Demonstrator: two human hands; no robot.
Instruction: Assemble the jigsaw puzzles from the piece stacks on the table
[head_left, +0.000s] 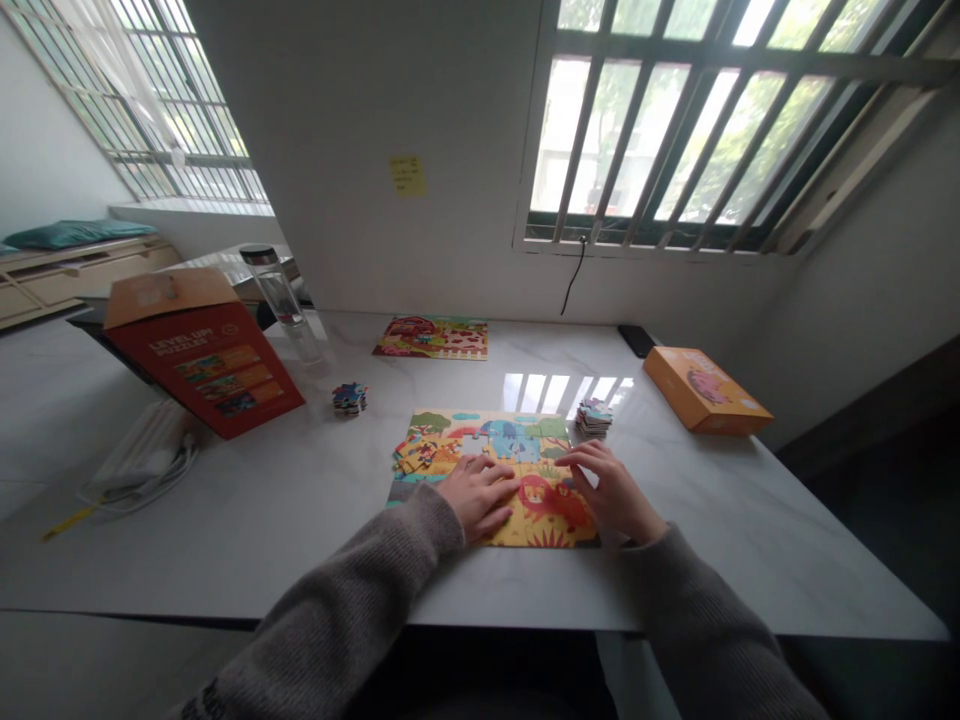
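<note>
An animal jigsaw puzzle (551,500), with lions, an elephant and trees, lies on the table in front of me. My left hand (480,492) rests flat on its middle, fingers stretched out. Over the puzzle's right edge is my right hand (609,485), its fingers bent but apart and no piece visible in them. Loose puzzle pieces (421,455) lie on the puzzle's left part, overlapping it. Just beyond my right hand stands a stack of puzzle pieces (594,417). Another small stack (349,398) is left of the puzzle.
A picture of a farm (433,338) lies farther back. On the left are a red puzzle box (217,365), a glass bottle (277,290) and a white cable (150,495). An orange box (705,390) and a black phone-like object (636,341) lie at right.
</note>
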